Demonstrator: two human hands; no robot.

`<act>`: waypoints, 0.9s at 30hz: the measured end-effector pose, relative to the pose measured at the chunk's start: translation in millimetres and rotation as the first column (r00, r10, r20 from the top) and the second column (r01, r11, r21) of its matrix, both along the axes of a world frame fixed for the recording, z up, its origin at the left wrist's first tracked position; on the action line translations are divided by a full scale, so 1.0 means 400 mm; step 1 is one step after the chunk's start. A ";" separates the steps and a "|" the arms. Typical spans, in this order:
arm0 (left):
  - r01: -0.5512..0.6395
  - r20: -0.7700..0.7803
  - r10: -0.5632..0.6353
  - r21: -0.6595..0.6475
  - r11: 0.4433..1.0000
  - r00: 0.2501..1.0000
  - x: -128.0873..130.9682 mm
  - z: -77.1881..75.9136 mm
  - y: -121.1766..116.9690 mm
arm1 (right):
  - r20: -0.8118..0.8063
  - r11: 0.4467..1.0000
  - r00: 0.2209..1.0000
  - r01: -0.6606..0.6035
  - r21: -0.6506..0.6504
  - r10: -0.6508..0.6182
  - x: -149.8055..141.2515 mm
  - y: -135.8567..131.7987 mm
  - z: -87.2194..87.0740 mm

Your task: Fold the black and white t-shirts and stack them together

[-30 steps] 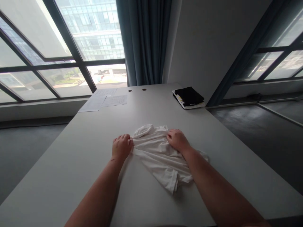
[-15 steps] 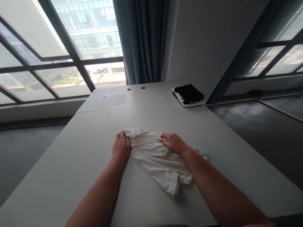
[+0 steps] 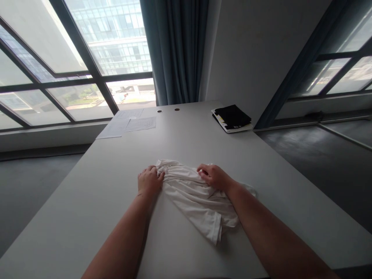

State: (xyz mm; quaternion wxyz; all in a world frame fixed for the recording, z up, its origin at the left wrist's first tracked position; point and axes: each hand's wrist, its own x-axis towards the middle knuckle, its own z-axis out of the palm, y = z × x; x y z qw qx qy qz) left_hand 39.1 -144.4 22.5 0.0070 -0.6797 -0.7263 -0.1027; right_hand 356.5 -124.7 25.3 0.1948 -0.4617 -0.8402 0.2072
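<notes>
A crumpled white T-shirt [image 3: 194, 193] lies on the table, its creases running from upper left to lower right. One hemmed sleeve points toward me at the lower right. My left hand [image 3: 150, 180] is closed on the shirt's left end, where the cloth is bunched beside the thumb and fingertips. On the upper edge, my right hand [image 3: 215, 177] has its fingers curled at the fabric, the fingertips partly hidden. My right forearm covers part of the shirt's right side.
The white table [image 3: 116, 186] fills the foreground. A black folder or notebook stack [image 3: 232, 117] lies at the far right. Several paper sheets [image 3: 141, 123] rest at the far left, near two round holes in the tabletop. Behind are windows, a blue curtain [image 3: 176, 54] and a wall.
The shirt's left end has bunched up and shifted right, toward the middle. My left hand has moved slightly right with it. My right hand has stayed nearly in place, its fingers a little looser.
</notes>
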 end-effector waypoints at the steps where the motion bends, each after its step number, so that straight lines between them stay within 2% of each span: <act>1: -0.002 0.007 0.002 -0.023 1.000 1.000 0.003 -0.003 0.000 | 0.035 0.999 0.999 0.036 -0.019 -0.036 -0.003 0.000 -0.001; 4: -0.058 0.085 0.062 -0.045 0.997 0.994 0.001 -0.010 0.004 | 0.170 0.995 0.981 0.096 -0.025 -0.091 -0.007 0.007 -0.011; 7: -0.093 0.160 0.091 0.009 0.996 0.983 -0.012 -0.014 0.011 | 0.266 0.995 0.959 0.092 0.024 -0.095 -0.007 0.013 -0.021; 10: -0.126 0.189 0.122 0.011 0.992 0.974 -0.033 -0.015 0.020 | 0.320 0.990 0.937 0.129 0.058 -0.141 -0.010 0.010 -0.020; 13: -0.218 0.270 0.220 -0.037 0.975 0.937 -0.061 -0.019 0.032 | 0.341 0.989 0.929 0.125 0.080 -0.145 -0.014 0.003 -0.009; 16: -0.319 0.362 0.306 -0.026 0.948 0.881 -0.099 -0.027 0.048 | 0.259 0.970 0.942 0.174 0.169 -0.214 -0.009 0.005 0.002; 20: -0.464 0.433 0.391 0.071 0.883 0.812 -0.157 -0.031 0.067 | 0.019 0.888 0.947 0.293 0.354 -0.320 0.015 0.017 0.011; 22: -0.504 0.435 0.414 0.110 0.857 0.799 -0.171 -0.027 0.068 | -0.049 0.883 0.959 0.275 0.380 -0.278 0.023 0.017 0.015; 24: -0.485 0.413 0.373 0.206 0.850 0.830 -0.166 -0.020 0.062 | -0.052 0.934 0.988 0.153 0.323 -0.143 0.021 0.006 0.021; 25: -0.430 0.393 0.310 0.271 0.861 0.866 -0.156 -0.018 0.056 | -0.038 0.961 0.998 0.062 0.270 -0.054 0.016 -0.005 0.025; 27: -0.206 0.322 0.087 0.356 0.912 0.943 -0.126 -0.016 0.045 | 0.012 0.983 0.994 -0.113 0.144 0.112 -0.002 -0.031 0.037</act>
